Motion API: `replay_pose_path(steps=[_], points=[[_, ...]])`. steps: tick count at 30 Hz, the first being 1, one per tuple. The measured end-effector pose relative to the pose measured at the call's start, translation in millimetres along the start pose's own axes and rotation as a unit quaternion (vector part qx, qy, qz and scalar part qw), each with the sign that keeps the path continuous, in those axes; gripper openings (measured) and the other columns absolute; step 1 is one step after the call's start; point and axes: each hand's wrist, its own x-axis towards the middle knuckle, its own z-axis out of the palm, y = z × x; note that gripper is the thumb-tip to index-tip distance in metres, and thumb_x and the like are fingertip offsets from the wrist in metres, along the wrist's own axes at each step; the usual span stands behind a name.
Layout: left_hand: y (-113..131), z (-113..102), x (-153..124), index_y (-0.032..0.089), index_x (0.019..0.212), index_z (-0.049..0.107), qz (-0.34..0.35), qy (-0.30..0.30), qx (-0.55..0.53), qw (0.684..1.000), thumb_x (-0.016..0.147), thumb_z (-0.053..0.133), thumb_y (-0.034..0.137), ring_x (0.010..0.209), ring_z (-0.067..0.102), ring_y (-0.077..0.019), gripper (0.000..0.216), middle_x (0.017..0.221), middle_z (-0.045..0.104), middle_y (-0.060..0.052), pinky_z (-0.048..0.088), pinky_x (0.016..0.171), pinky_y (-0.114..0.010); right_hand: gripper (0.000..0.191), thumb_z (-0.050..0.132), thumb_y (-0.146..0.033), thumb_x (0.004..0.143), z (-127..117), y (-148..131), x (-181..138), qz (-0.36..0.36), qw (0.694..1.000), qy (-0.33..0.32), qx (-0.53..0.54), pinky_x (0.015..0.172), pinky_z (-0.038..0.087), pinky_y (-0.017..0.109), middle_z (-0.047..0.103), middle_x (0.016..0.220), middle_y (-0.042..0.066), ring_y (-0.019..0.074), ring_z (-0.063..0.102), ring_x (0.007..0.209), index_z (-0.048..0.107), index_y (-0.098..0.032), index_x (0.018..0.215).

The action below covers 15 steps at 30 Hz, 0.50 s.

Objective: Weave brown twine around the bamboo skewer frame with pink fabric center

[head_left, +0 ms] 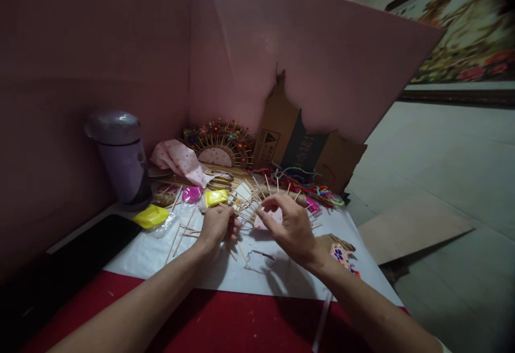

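A fan-shaped stick piece (277, 184) lies before me, with thin wooden sticks spreading out from a pink dotted half circle (270, 219) and brown cord wound among them. My left hand (219, 227) is closed at its left side, fingertips pinched by the stick ends; what they grip is hidden. Over the half circle, my right hand (287, 227) has thumb and forefinger brought together in a pinch, with whatever is between them too small to make out. Loose wooden sticks (185, 232) lie left of my left hand.
A finished-looking flower-decked fan (217, 144) leans at the back beside torn cardboard (298, 138). Colored pipe cleaners (298, 178) lie before it. Yellow (151, 217) and magenta (192, 195) packets, dotted cloth (179, 160), a purple tumbler (123, 160) and a black slab (96, 251) stand leftward.
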Motion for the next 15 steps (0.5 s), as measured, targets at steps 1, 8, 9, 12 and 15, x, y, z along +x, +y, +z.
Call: replay_pose_path(steps=[1,8,9,12,15], points=[[0.5,0.2,-0.2,0.012,0.062,0.054,-0.002,0.001,-0.002,1.000,0.065,0.055,0.019,0.033,0.047,-0.0099,0.007,0.047,0.059,-0.004,0.038,0.031,-0.021,0.009,0.056,-0.026,0.077,-4.7,-0.3,-3.9,0.032,0.999,0.008,0.020,0.063,0.037,0.028,0.056,0.069,0.001,0.0145,0.050,0.066,0.054,-0.018,0.073],[3.7,1.9,-2.2,0.012,0.067,0.054,0.006,-0.014,-0.049,0.999,0.073,0.057,0.032,0.048,0.057,-0.0124,0.020,0.060,0.062,-0.007,0.046,0.043,-0.022,0.022,0.054,-0.037,0.079,-25.3,9.6,-36.6,0.191,0.965,0.018,0.181,0.057,0.037,0.025,0.056,0.062,-0.001,0.0129,0.049,0.059,0.053,-0.018,0.068],[3.9,1.8,-2.3,0.012,0.067,0.054,0.009,-0.017,-0.055,0.998,0.073,0.057,0.033,0.050,0.058,-0.0128,0.022,0.060,0.062,-0.007,0.047,0.044,-0.023,0.022,0.054,-0.037,0.080,-25.9,12.9,-40.2,0.198,0.961,0.022,0.192,0.058,0.038,0.025,0.056,0.062,-0.001,0.0130,0.050,0.060,0.053,-0.018,0.068],[4.3,1.1,-2.5,0.012,0.068,0.055,0.016,-0.025,-0.066,0.997,0.072,0.058,0.035,0.052,0.058,-0.0133,0.024,0.060,0.061,-0.005,0.047,0.046,-0.023,0.028,0.049,-0.039,0.082,-23.7,24.7,-48.6,0.207,0.958,0.050,0.193,0.059,0.037,0.024,0.055,0.059,-0.001,0.0121,0.049,0.059,0.053,-0.018,0.064],[5.2,1.2,-3.2,0.012,0.069,0.056,0.023,-0.030,-0.060,0.997,0.072,0.058,0.034,0.051,0.058,-0.0133,0.023,0.059,0.060,-0.005,0.047,0.045,-0.023,0.037,0.047,-0.045,0.082,-18.2,35.4,-53.3,0.234,0.950,0.064,0.195,0.050,0.036,0.022,0.053,0.054,-0.001,0.0103,0.047,0.051,0.053,-0.018,0.058]])
